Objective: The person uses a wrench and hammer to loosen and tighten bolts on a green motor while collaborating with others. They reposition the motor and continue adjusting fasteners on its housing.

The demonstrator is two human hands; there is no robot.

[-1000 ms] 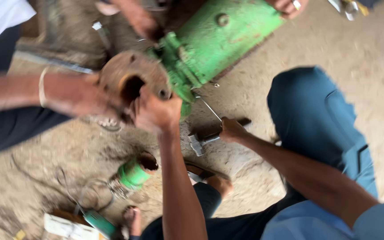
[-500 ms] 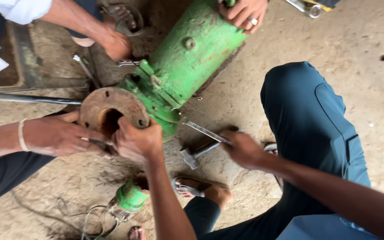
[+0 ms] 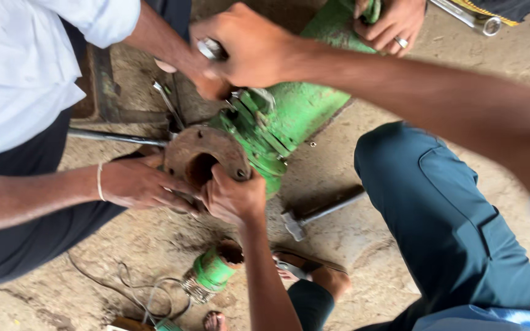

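A green motor housing lies on the dirt floor with a rusty round flange at its near end. My left hand grips the lower right rim of the flange. My right hand is raised over the top of the housing, closed around a small shiny metal tool. A co-worker in a white shirt holds the flange's left side with a braceleted hand; that person's other hand is partly hidden behind mine.
A hammer lies on the floor right of the flange. A third person's ringed hand rests on the housing's far end. A small green part with a spring and wires lies near my sandalled foot. My blue-trousered knee fills the right.
My right hand left the floor beside the hammer and rose over the top of the housing, holding a metal tool. The view moved closer; my left hand stays on the flange.
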